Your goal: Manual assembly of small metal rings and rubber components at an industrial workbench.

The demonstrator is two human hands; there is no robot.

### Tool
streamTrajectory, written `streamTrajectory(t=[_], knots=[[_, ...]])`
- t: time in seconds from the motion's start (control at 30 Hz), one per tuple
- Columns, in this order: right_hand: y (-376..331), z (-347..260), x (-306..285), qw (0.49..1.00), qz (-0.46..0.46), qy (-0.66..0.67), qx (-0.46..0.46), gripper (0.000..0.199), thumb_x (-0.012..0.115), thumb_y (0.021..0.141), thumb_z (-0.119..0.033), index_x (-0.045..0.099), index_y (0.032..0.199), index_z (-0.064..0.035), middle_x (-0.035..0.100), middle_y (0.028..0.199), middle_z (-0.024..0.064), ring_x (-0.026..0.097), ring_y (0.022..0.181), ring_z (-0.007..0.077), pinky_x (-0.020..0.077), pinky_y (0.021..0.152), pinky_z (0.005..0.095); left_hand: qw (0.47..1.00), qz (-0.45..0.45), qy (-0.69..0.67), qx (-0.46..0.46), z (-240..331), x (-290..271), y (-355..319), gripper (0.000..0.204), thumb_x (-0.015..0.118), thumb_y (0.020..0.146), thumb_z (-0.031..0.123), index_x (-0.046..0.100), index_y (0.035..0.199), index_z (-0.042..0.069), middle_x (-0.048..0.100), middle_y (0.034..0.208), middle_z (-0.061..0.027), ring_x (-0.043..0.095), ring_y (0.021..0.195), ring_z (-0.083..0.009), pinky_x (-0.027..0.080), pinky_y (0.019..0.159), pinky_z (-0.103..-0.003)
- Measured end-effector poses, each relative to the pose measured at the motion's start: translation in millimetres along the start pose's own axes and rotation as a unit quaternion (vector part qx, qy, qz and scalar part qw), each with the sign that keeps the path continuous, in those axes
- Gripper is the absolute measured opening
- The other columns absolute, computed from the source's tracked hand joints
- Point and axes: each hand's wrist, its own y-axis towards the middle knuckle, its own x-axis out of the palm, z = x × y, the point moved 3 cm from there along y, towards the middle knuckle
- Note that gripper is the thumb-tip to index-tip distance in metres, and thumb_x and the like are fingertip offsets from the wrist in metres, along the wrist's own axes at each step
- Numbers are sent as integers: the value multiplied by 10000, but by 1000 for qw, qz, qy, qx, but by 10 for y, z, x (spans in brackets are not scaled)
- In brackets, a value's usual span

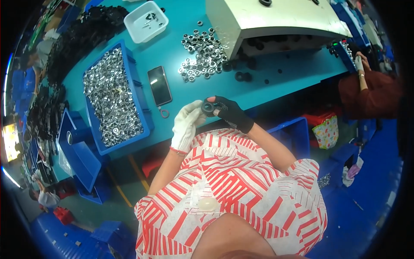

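My left hand (188, 122), in a white knit glove with a red cuff edge, pinches one side of a small black ring-shaped part (208, 107). The opposite side of that part is gripped by my right hand (232, 115), which wears a black glove with bare fingertips. Both hands meet just above the table's near edge, in front of my body. Beyond them lies a loose spread of shiny metal rings (202, 58) with dark centres. A phone (159, 86) with a ring strap rests left of the hands.
A blue crate (144, 129) full of shiny metal parts stands at the left. Behind it are a white tray (146, 36) with small bits and a dark heap (82, 36). A cream metal housing (276, 19) with black rings beneath occupies the back right. Another person (371, 93) works at far right.
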Motion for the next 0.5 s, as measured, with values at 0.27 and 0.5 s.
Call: streamTrajectory(t=[0.27,0.5], knots=[[119,33,218,988,-44,-146,-33,419,552,824,72,501,1224,-40,526,1215,62,515,1125,156,410,981,303,999,44,19,26,18,-165,-165,376,557,906,134,494,1233,-42,631,1021,-102,620,810,-146,507,737,-253],[161,132,291,978,-76,-182,-64,406,549,829,71,499,1212,-55,518,1186,56,519,1098,147,417,958,295,963,118,198,139,140,-203,-282,495,593,875,94,418,1315,-50,545,1201,-132,576,1009,-192,479,873,-299]])
